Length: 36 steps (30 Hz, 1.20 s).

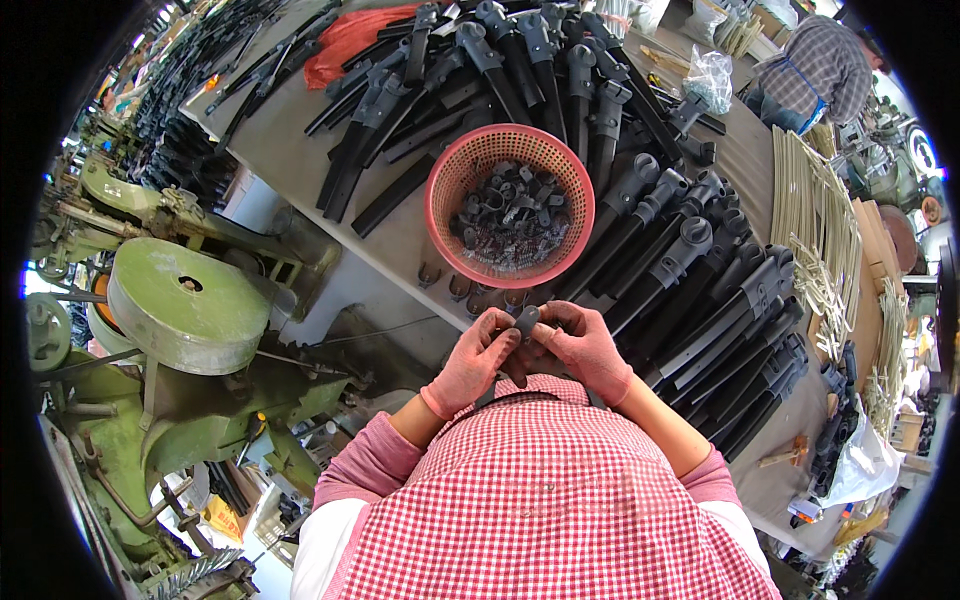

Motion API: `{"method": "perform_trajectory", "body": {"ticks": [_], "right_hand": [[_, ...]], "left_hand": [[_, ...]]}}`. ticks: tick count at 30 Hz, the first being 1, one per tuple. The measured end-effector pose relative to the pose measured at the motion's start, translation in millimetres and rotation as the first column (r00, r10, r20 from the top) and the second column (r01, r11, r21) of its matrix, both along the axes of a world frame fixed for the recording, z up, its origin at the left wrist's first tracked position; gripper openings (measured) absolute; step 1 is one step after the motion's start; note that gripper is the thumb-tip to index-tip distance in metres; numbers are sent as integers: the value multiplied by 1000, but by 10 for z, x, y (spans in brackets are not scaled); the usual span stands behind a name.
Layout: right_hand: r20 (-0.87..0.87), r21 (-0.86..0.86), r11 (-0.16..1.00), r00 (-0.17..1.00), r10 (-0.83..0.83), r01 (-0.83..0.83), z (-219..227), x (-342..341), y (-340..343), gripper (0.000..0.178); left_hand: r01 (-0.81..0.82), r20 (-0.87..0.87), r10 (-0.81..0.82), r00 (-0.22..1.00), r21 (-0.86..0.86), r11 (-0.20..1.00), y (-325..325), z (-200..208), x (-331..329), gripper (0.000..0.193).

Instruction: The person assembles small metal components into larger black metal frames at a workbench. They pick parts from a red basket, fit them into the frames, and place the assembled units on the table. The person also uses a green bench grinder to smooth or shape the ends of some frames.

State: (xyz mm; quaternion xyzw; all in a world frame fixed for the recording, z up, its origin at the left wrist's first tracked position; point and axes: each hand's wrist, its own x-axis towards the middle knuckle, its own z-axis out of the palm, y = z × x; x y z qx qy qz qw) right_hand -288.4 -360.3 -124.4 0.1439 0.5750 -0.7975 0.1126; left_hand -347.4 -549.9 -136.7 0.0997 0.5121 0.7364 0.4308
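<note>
Close to my apron, both hands meet in stained pink gloves. A small dark grey rounded piece [526, 320] sits between them, its exact kind unclear. My left hand [472, 360] pinches it with thumb and fingers. The fingertips of my right hand [585, 350] close on its other side. Just beyond my hands stands a pink-red plastic basket [436, 225] holding many small black parts [515, 197] and metal springs [515, 250]. Several small U-shaped dark pieces [459, 288] lie along the table edge between basket and hands.
Black tubes with grey jointed heads [690, 240] lie in heaps behind and right of the basket on the table [285, 165]. A green machine with a round drum [185, 305] stands at left. Pale thin strips [815, 240] lie at right; another person [815, 75] bends beyond.
</note>
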Motion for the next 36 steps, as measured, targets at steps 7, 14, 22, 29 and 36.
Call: {"method": "perform_trajectory", "body": {"ticks": [7,14,22,29,36], "right_hand": [[-86,44,997,994,64,-61,-15,-122,-89,41],[-157,170,985,988,-7,34,42,-149,-168,27],[-35,208,978,999,18,-10,199,-208,-161,15],[46,134,991,999,-17,10,216,-257,-179,18],[85,-39,992,989,123,-120,98,-274,-233,24]], "left_hand": [[-74,26,73,997,38,997,-55,-186,-74,12],[-167,-206,170,964,33,985,-5,-241,-111,11],[-138,-132,153,979,115,984,-56,-148,-165,15],[-24,-117,26,993,21,999,-162,17,-228,11],[-87,-22,88,996,31,996,-235,-127,-184,30]]}}
